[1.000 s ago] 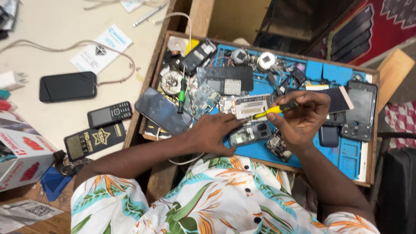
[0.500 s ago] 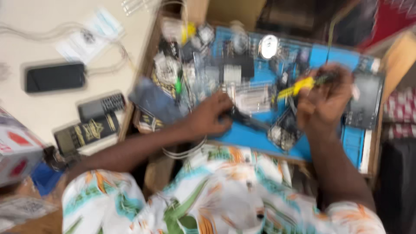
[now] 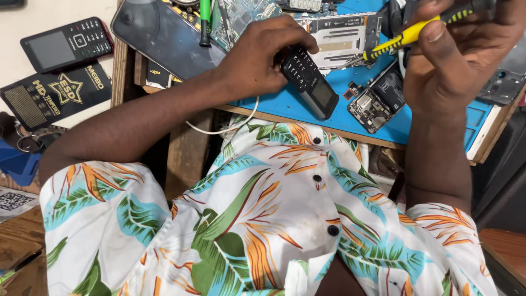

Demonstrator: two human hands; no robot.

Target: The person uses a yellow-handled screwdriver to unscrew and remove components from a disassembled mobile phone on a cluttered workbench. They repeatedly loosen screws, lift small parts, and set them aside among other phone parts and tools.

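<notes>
Far left, on the pale table [image 3: 16, 16], a black keypad phone [image 3: 64, 44] and a black flat packet with gold print [image 3: 55, 93] lie untouched. Mid-bench, my left hand [image 3: 257, 60] clamps the small black keypad handset [image 3: 309, 82] on the blue work mat [image 3: 339, 118]; casing looks closed, nothing opened yet. Right hand [image 3: 455, 60] pinches the yellow-and-black screwdriver [image 3: 416, 33], tip off the handset. Beside it, a stripped phone board [image 3: 378, 101].

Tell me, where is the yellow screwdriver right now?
In the head view, the yellow screwdriver is at the upper right, held in the right hand above the blue mat, its tip pointing left toward the keypad phone in the left hand.
</notes>
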